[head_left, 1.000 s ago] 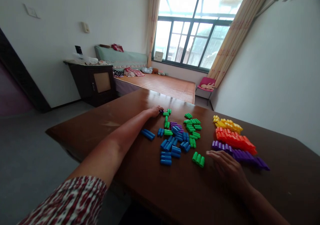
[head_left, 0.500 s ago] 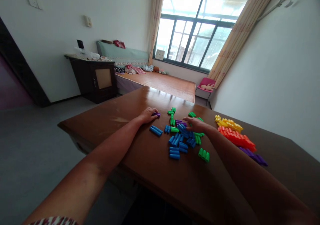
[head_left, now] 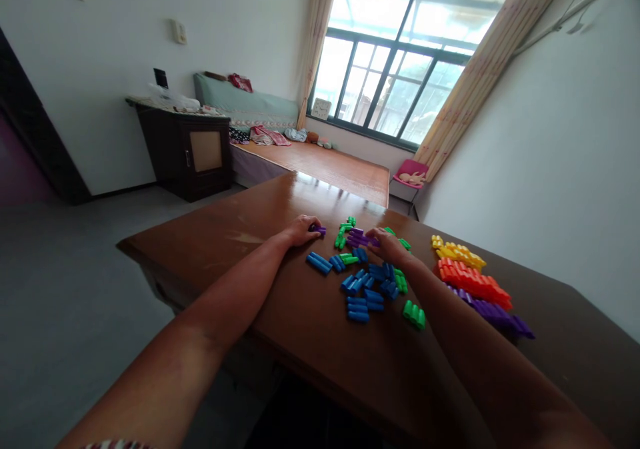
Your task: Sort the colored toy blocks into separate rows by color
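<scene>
The left hand (head_left: 301,230) grip pinches a purple piece (head_left: 321,231); the right hand (head_left: 391,246) grip pinches a purple cluster (head_left: 357,238) above blue pieces (head_left: 358,316).

Bare tabletop (head_left: 300,336) open nearest person. Blue pieces (head_left: 357,309) obstruct centre; orange row (head_left: 473,281) blocks right side.

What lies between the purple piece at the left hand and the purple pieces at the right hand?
The head view shows green pieces between the purple piece at the left hand and the purple pieces at the right hand.
</scene>
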`<action>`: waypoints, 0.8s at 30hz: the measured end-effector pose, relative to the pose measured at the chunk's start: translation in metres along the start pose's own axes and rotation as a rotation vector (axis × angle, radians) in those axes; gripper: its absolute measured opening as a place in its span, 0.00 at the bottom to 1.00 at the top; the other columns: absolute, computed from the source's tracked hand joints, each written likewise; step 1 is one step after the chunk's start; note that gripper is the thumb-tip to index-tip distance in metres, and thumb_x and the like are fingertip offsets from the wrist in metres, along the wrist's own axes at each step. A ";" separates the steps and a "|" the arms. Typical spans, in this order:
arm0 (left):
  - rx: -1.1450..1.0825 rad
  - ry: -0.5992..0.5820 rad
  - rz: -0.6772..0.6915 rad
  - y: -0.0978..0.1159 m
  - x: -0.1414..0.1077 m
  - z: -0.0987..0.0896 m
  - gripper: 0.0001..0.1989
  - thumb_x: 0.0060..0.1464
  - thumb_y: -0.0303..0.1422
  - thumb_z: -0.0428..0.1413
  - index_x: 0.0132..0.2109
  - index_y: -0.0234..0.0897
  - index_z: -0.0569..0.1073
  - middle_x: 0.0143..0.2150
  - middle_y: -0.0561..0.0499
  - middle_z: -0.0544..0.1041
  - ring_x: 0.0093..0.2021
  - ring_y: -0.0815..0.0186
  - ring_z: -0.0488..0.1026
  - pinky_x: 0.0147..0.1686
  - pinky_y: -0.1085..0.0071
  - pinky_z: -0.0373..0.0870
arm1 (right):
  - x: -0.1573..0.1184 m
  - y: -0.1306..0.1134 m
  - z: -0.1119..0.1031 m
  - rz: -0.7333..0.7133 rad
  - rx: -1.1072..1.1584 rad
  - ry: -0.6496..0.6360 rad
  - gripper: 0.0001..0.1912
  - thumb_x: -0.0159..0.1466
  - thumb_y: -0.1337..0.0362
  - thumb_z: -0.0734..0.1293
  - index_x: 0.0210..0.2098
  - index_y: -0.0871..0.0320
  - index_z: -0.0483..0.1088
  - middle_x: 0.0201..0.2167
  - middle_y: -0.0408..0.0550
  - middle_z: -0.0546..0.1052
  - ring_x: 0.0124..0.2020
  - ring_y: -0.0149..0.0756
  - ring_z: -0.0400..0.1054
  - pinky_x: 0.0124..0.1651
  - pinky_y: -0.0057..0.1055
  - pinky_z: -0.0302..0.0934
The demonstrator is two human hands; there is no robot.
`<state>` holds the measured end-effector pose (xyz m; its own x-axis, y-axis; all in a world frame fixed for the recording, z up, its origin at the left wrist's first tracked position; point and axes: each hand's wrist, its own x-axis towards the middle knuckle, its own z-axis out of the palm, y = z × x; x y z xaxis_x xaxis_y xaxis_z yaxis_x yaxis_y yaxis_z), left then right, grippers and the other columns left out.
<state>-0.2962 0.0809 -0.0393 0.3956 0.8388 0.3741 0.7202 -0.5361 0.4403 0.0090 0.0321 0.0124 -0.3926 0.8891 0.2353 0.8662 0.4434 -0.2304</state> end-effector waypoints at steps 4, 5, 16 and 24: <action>-0.007 0.004 -0.020 0.003 -0.001 -0.001 0.17 0.50 0.38 0.58 0.47 0.38 0.75 0.43 0.47 0.77 0.44 0.60 0.72 0.47 0.66 0.69 | -0.007 0.008 -0.002 0.098 0.018 -0.084 0.10 0.59 0.68 0.65 0.38 0.54 0.76 0.30 0.45 0.78 0.33 0.35 0.71 0.38 0.29 0.63; -0.006 0.003 -0.012 0.003 -0.001 -0.002 0.17 0.50 0.37 0.58 0.48 0.38 0.74 0.44 0.47 0.77 0.45 0.60 0.72 0.48 0.66 0.68 | -0.007 0.009 -0.002 0.102 0.018 -0.066 0.11 0.59 0.69 0.64 0.39 0.53 0.76 0.32 0.45 0.79 0.34 0.35 0.72 0.39 0.29 0.63; 0.080 -0.033 0.065 0.007 -0.002 -0.003 0.18 0.52 0.34 0.55 0.50 0.40 0.75 0.48 0.48 0.77 0.51 0.59 0.69 0.55 0.66 0.64 | 0.021 -0.009 0.026 0.268 0.114 -0.005 0.26 0.54 0.48 0.71 0.47 0.58 0.71 0.36 0.52 0.79 0.36 0.40 0.73 0.39 0.32 0.64; 0.073 0.093 0.075 0.012 -0.002 -0.006 0.18 0.53 0.34 0.55 0.52 0.42 0.74 0.59 0.50 0.71 0.61 0.57 0.61 0.63 0.60 0.56 | 0.002 -0.011 0.012 0.181 0.704 0.060 0.23 0.51 0.57 0.72 0.44 0.60 0.71 0.36 0.51 0.79 0.38 0.41 0.73 0.41 0.37 0.67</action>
<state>-0.2919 0.0723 -0.0300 0.3977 0.7822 0.4796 0.7313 -0.5859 0.3492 -0.0051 0.0303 0.0037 -0.2269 0.9566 0.1828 0.5042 0.2759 -0.8183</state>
